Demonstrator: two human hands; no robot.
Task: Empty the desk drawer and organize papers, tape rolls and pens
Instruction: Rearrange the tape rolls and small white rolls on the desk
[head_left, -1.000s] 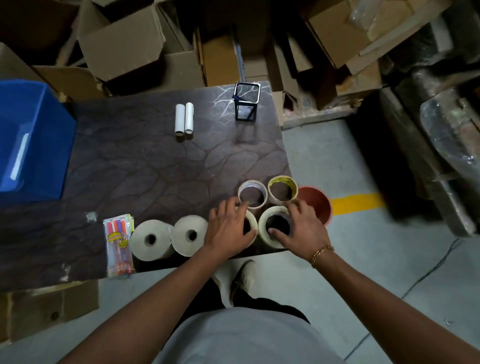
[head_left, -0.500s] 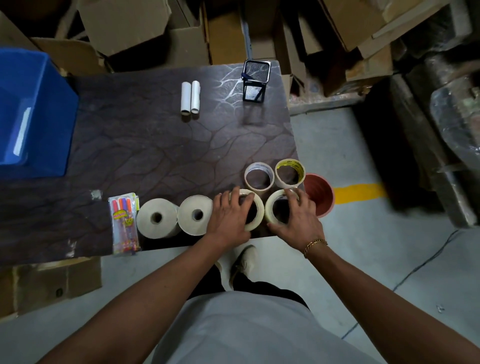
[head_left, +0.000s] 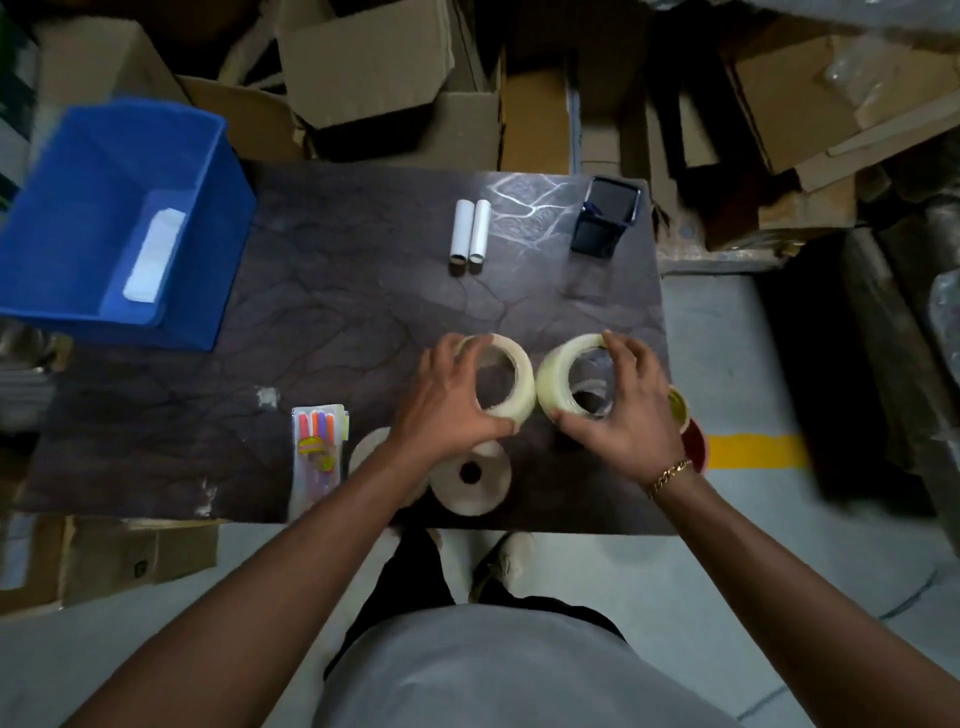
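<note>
Nearest the person, at the front edge of the counter (head_left: 156, 415), two fat cream rolls lie flat: one (head_left: 470, 480) shows its core hole, the other (head_left: 366, 452) is mostly hidden under the left forearm. Just left of them lies a clear packet of coloured pens (head_left: 318, 447).

Above these, each of the hands holds one wide roll of pale tape. The left hand (head_left: 447, 410) is closed around the left tape roll (head_left: 511, 379), thumb below and fingers over the top rim; the right hand (head_left: 623, 415) grips the right tape roll (head_left: 558, 379) the same way. Both rolls appear lifted and tilted, their open cores facing the camera, and they sit just beside each other without clearly touching (motion blur makes the gap hard to judge).

Behind the right hand, a yellow-rimmed roll (head_left: 678, 410) and a red roll (head_left: 693, 447) peek out at the counter's right edge.

Farther back lie two white tubes (head_left: 470, 228) side by side, with a dark mesh pen holder (head_left: 605, 215) to their right. A blue bin (head_left: 119, 218) stands at the far left, a white slip inside it.

The main risk is probably at that right edge: the right wrist hangs close to the red roll, which seems to overhang, and a careless sweep could knock it to the floor. The left forearm could likewise nudge the near rolls off the front edge. Carrying two rolls at once also invites a slip.
</note>
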